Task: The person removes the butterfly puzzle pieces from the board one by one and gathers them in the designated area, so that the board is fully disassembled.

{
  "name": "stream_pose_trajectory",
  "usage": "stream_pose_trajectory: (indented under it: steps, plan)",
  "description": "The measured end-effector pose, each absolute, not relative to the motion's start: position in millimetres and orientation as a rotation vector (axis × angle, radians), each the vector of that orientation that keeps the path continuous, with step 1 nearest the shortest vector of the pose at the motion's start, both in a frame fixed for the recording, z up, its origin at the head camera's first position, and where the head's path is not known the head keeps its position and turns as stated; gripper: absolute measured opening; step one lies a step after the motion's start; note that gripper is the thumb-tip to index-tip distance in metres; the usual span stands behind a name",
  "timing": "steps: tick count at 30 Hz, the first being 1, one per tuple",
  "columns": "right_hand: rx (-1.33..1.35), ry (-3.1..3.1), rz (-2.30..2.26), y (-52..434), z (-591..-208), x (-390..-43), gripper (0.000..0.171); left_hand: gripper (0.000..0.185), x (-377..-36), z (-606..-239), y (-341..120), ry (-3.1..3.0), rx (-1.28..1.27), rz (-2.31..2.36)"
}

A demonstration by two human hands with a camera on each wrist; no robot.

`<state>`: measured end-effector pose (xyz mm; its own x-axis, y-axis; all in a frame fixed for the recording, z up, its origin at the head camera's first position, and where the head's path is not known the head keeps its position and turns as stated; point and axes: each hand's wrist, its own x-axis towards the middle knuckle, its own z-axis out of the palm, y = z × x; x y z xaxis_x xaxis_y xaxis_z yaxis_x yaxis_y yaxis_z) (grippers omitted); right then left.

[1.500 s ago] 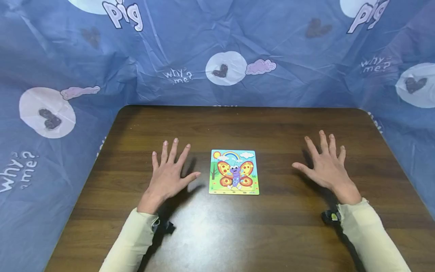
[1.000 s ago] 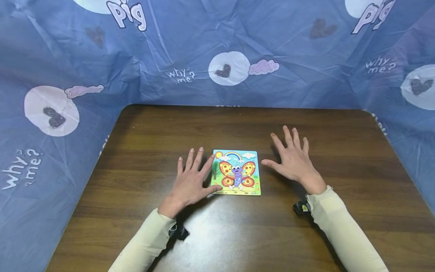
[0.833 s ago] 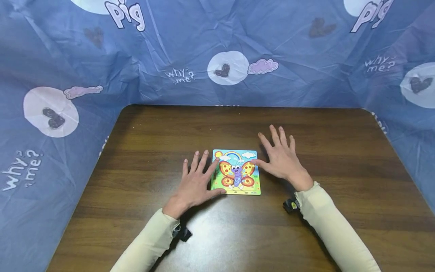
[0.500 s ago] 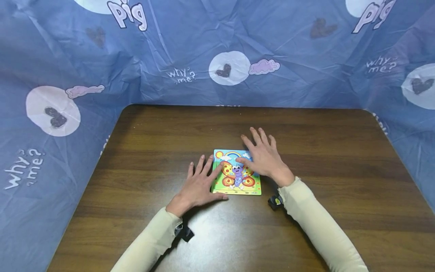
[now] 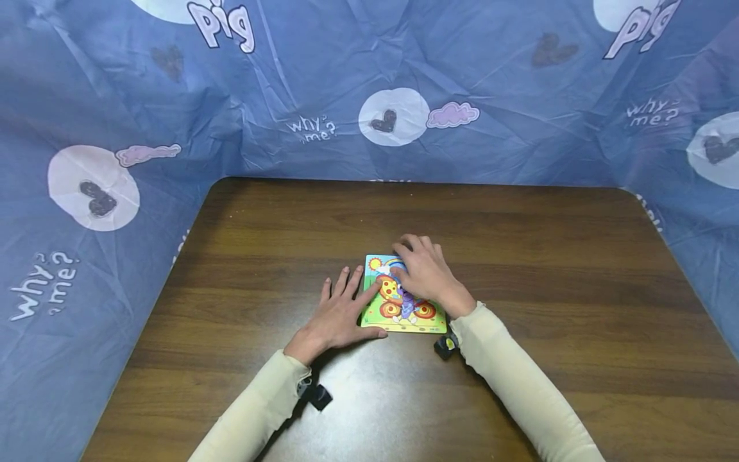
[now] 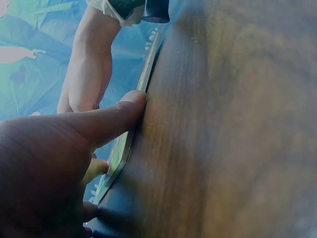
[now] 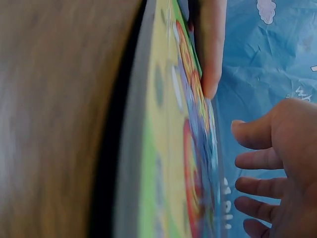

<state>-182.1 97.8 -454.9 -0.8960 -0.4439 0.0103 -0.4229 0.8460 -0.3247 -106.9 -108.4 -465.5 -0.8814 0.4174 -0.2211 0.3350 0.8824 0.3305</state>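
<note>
You are bracing the butterfly puzzle board (image 5: 404, 308) mid-bench (image 5: 519, 256) — ready to lift pieces out.
Your left hand (image 5: 337, 314) lies flat, fingers straight against its left edge; your right hand (image 5: 424, 276) hovers over the picture, fingers loosely bent, grasping nothing — next, I judge, pinch one piece.

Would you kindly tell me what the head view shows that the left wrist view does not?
Only the head view shows the butterfly picture on the puzzle board, the blue printed sheet behind the table, and both cream sleeves. Only the left wrist view shows the board's thin edge with the left hand thumb pressed against it. Both show the right hand over the board on the wooden table.
</note>
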Motion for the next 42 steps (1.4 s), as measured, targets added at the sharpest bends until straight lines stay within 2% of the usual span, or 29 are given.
stream_pose_trajectory:
  steps: [18, 29, 42]
  plan:
    - [-0.737, 2.845, -0.718, 75, -469, -181, 0.041, 0.092, -107, -467, -107, 2.801, 0.584, 0.427]
    - [-0.664, 2.851, -0.816, 65, -472, -181, 0.034, 0.089, -106, -467, -108, 2.813, 0.591, 0.411]
    - [-0.776, 2.878, -0.928, 61, -484, -183, 0.025, 0.087, -105, -466, -106, 2.816, 0.604, 0.349]
